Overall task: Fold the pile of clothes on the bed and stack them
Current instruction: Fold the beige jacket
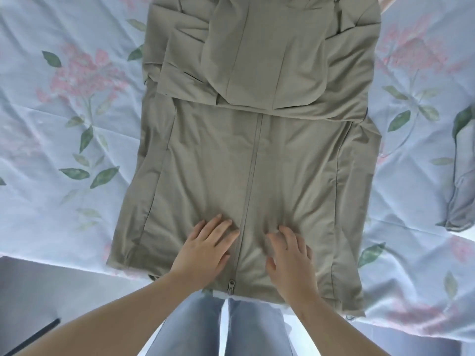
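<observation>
Flat and ungrasping, the left hand [208, 250] presses with straight fingers and the right hand [290, 255] with fingers slightly bent, one on each side of the zipper [253, 176], close to the hem. They rest on an olive jacket [303, 176] spread front-up on the flowered bedsheet [77, 111] at the bed's near edge, its upper part folded down in layered flaps. A pale grey cloth bundle [462, 191] lies well apart at the right.

No text, label, brand or number can be read, neither on the jacket [257, 163] nor on the flowered bed sheet [77, 124] around it.
</observation>
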`<state>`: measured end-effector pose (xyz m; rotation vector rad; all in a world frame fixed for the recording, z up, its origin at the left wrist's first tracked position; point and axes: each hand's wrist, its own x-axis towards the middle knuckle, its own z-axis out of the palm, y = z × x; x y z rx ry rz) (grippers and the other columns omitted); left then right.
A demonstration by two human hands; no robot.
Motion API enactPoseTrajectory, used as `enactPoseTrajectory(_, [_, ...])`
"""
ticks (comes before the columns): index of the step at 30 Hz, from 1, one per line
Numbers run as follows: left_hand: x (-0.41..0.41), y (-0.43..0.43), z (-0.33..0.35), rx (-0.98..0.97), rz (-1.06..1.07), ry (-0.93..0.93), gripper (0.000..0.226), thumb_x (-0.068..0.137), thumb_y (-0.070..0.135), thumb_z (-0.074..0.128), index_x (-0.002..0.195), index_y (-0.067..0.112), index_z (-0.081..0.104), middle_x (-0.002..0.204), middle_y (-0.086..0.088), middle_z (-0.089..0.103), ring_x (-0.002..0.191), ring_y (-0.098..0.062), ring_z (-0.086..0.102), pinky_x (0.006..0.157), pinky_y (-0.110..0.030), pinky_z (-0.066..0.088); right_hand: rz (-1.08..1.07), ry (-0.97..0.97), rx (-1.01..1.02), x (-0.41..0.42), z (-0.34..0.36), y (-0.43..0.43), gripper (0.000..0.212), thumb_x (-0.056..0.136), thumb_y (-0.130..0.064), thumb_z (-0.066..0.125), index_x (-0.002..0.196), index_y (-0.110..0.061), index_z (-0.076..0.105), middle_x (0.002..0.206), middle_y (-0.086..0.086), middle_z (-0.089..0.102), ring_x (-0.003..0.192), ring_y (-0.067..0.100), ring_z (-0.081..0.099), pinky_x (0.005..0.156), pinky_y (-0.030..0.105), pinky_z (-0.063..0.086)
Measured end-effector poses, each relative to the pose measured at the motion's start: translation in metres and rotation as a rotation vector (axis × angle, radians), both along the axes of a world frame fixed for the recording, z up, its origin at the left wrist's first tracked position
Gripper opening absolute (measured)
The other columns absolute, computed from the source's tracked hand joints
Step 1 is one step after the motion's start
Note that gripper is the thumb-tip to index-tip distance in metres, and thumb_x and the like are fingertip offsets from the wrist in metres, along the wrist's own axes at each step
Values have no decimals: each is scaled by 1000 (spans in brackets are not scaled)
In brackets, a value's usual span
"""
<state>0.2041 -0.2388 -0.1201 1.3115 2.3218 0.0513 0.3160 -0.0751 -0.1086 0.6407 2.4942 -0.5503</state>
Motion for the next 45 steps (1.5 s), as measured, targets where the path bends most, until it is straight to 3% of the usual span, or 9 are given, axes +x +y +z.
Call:
enactPoseTrajectory(3, [11,-22,1,-64,-114,15,69,55,48,83,117,23,67,125,-3,62,118,-28,58,92,-47,50,94,25,61,23,3,-13,55,42,-23,92,94,-20,73,110,10,67,95,33,67,70,45,55])
enactPoseTrajectory(7, [14,-38,2,-160,-263,29,86,52,66,74,127,27,60,135,-4,55,126,-32,50,95,-52,46,191,-117,81,42,-2,-24,79,41,-50,89,111,-20,69,127,13,60,114,40,58,77,57,51])
enactPoseTrajectory(11, [12,-39,2,-240,-335,54,103,37,62,83,130,28,57,136,-5,54,126,-32,51,95,-50,47,283,-263,91,46,-10,-32,96,70,-59,68,149,-36,18,159,8,3,144,40,2,104,64,21])
enactPoseTrajectory(17, [2,-41,4,-129,-386,66,89,41,52,88,124,33,62,130,2,59,120,-25,56,91,-40,52,282,-220,125,43,1,-28,88,48,-42,89,129,-30,57,142,9,48,128,42,44,85,59,48])
enactPoseTrajectory(22, [-7,-41,7,-108,-431,102,78,46,34,87,120,34,63,129,2,60,107,-22,62,80,-32,53,250,-162,63,48,-4,-12,62,90,-22,52,144,-33,24,156,-3,12,143,23,12,102,41,36])
enactPoseTrajectory(32, [8,-43,6,-215,-423,144,82,55,63,75,125,21,60,125,3,60,98,-22,60,64,-34,50,-13,-81,-15,36,-7,6,21,97,-26,40,111,-23,55,107,-7,61,106,19,49,87,34,39])
enactPoseTrajectory(36, [2,-34,10,-216,-381,97,64,57,29,81,118,21,65,121,7,63,96,-19,62,61,-29,52,-115,-63,-167,24,-1,17,19,96,-24,45,105,-14,58,97,1,64,95,24,56,79,36,44])
enactPoseTrajectory(39, [-16,-19,11,-318,-298,-90,49,87,9,50,133,23,48,134,4,50,115,-20,51,81,-34,50,-92,-94,-197,16,6,29,23,97,-33,45,95,-12,54,85,5,61,87,26,57,69,35,43])
enactPoseTrajectory(45, [-77,21,26,-512,21,-247,19,91,9,39,97,21,52,104,-5,60,96,-28,59,65,-35,42,78,-59,9,-2,16,49,21,100,-35,35,101,-19,48,96,-1,57,91,24,57,64,31,39])
